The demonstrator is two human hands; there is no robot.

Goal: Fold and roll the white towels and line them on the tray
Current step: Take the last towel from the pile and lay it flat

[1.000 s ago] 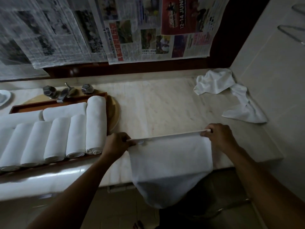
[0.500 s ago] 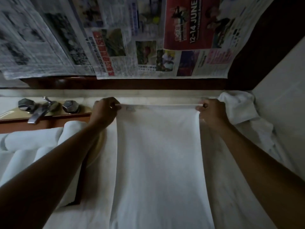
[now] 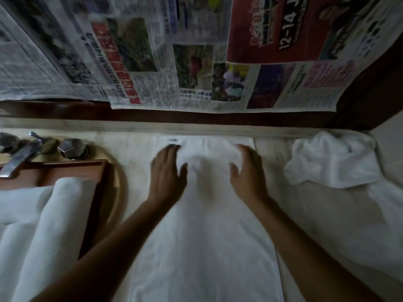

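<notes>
A long folded white towel (image 3: 202,236) lies flat on the marble counter, running from the back wall toward me. My left hand (image 3: 166,171) and my right hand (image 3: 247,171) lie on its far end with fingers spread, palms down, a hand's width apart. Both are blurred by motion. At the left, the wooden tray (image 3: 96,192) holds rolled white towels (image 3: 50,225), partly cut off by the frame edge. A crumpled white towel (image 3: 331,160) sits at the back right corner of the counter.
A metal tap with faceted knobs (image 3: 32,149) stands behind the tray by a brass-rimmed basin (image 3: 120,192). Newspaper sheets (image 3: 174,51) cover the wall above a dark wooden ledge. A pale side wall (image 3: 390,149) closes the right end of the counter.
My hands carried the towel's top edge from the counter's front to the back wall, laid it flat, let go of the corners and now rest flat on it.
</notes>
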